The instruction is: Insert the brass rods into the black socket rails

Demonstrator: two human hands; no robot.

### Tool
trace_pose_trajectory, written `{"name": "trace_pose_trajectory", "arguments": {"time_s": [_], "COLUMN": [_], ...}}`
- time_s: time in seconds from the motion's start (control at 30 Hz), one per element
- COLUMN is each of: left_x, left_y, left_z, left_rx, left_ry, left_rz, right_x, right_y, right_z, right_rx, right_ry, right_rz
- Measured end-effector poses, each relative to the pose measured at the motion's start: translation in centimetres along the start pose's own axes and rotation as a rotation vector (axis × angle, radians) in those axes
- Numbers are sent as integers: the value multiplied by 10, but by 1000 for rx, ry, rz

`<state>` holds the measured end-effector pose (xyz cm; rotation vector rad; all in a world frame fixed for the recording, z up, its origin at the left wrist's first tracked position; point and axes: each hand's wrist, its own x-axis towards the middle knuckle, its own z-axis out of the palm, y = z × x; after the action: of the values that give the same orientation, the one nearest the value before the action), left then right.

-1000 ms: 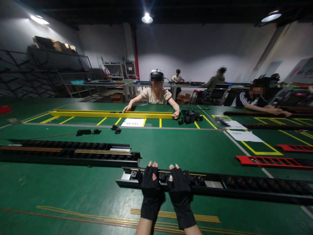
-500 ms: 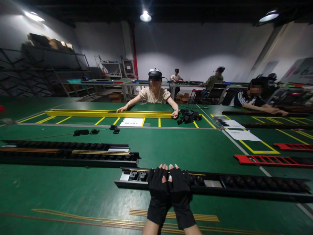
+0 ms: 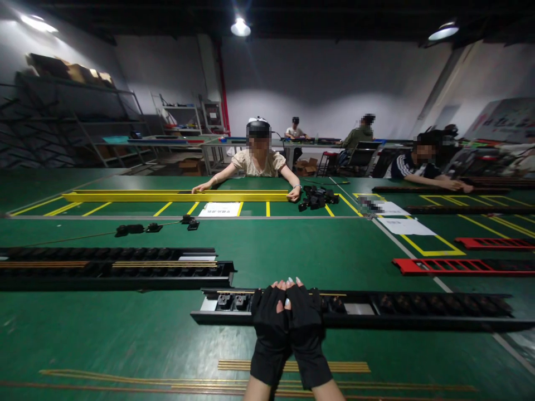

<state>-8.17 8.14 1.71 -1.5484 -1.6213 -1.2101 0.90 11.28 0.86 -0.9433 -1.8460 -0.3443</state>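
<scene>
Both of my hands wear black fingerless gloves and lie side by side on a long black rail (image 3: 418,312) that runs across the green table in front of me. My left hand (image 3: 270,314) and my right hand (image 3: 305,312) touch each other, fingers flat and pressed down onto the rail's black inserts and a thin brass strip. What lies under the fingers is hidden. Neither hand wraps around anything.
A second black rail (image 3: 117,270) with brass strips lies to the left. Loose brass strips (image 3: 292,366) lie near the table's front edge. Red rails (image 3: 460,266) lie at the right. Across the table a person handles a yellow rail (image 3: 175,196) beside small black parts (image 3: 317,197).
My two hands have come together on the rail: the left hand slid right until it touches the right hand. The view has shifted slightly.
</scene>
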Motion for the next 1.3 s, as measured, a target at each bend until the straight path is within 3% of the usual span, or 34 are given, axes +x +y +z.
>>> {"name": "trace_pose_trajectory", "arguments": {"time_s": [0.27,0.43,1.3], "left_x": [3,1,2], "left_y": [3,0,-1], "left_z": [1,-1,-6], "left_rx": [14,-18,-99], "left_ry": [46,2,-49], "left_rz": [5,5,-37], "right_x": [2,5,-3], "right_y": [4,9,69], "right_z": [-3,-11,-22], "right_rx": [20,-37,-217], "right_ry": [22,12,16], "right_rz": [31,57,60]}}
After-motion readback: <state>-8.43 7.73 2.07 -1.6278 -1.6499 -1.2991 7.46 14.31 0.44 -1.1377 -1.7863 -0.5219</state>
